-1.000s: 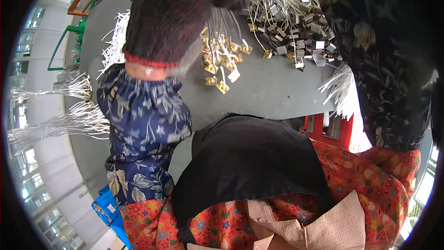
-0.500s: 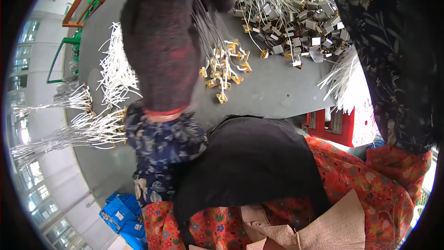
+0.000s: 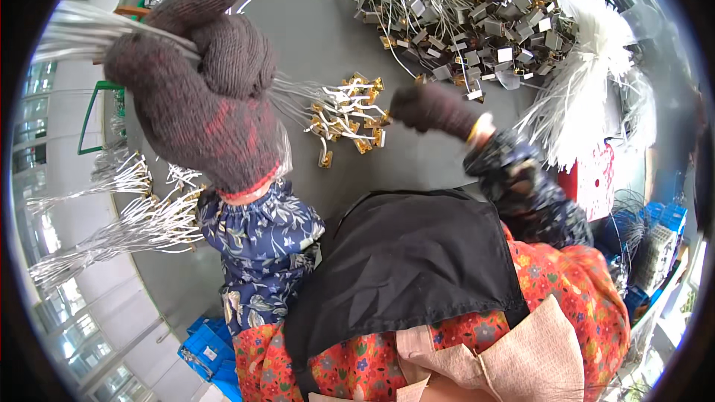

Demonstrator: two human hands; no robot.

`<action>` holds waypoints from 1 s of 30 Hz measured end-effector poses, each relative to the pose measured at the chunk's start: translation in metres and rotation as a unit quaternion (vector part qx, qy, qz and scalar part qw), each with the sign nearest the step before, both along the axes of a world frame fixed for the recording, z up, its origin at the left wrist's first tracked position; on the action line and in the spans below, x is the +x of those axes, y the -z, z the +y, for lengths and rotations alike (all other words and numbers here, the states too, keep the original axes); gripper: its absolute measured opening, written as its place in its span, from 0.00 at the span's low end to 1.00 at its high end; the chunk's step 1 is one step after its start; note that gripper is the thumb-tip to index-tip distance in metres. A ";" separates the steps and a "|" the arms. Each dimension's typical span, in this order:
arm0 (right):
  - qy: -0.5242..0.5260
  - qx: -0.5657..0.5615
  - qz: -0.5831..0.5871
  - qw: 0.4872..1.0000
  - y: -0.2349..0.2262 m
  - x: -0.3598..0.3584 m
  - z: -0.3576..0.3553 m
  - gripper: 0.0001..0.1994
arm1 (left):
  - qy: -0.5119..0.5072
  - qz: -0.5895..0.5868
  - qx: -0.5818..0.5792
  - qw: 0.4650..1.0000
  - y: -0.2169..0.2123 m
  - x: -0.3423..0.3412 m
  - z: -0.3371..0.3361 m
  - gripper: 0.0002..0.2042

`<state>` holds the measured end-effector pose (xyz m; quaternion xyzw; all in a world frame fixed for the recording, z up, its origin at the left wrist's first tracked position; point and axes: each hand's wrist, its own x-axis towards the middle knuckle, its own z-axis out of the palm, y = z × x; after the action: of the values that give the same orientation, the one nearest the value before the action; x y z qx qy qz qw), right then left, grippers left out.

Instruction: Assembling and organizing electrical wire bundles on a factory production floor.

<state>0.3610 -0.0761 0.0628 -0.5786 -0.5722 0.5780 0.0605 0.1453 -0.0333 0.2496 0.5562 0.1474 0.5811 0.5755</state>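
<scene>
My left hand [image 3: 205,85], in a dark knitted glove with red patches, is closed round a bundle of thin white wires [image 3: 294,94]. The wires stick out on both sides of the glove. At their right end is a loose cluster of small brass-coloured connectors [image 3: 348,115] with white leads, above the grey table. My right hand [image 3: 436,112], in a dark glove and slightly blurred, is just right of that cluster. Its fingers are curled at the outermost connector; what they hold, if anything, is hidden.
A heap of wires with metal-cased connectors [image 3: 491,37] covers the far right of the grey table [image 3: 305,11]. A white wire bundle [image 3: 577,97] hangs over a red box [image 3: 592,179] at right. More wire bundles [image 3: 149,216] lie at left; blue crates [image 3: 208,350] stand below.
My left hand has moved left and turned, swinging the wires from pointing toward me to lying sideways. My right arm has come in from the far right, bringing its hand beside the connectors.
</scene>
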 end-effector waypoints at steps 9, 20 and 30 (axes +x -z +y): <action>0.105 0.141 -0.116 0.978 0.039 -0.052 -0.027 0.18 | 0.067 -0.003 0.047 0.997 -0.001 0.002 0.009 0.39; 0.426 -0.029 0.321 0.846 0.047 -0.027 -0.057 0.06 | 0.040 0.071 0.118 0.990 -0.050 -0.021 -0.040 0.24; 0.241 0.201 -0.050 0.948 0.030 -0.008 -0.036 0.16 | -0.045 -0.010 0.029 0.998 0.011 -0.016 -0.029 0.26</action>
<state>0.3525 -0.1119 0.0329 -0.7037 -0.5220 0.3893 0.2843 0.1297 -0.0619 0.2381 0.5596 0.1492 0.6164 0.5335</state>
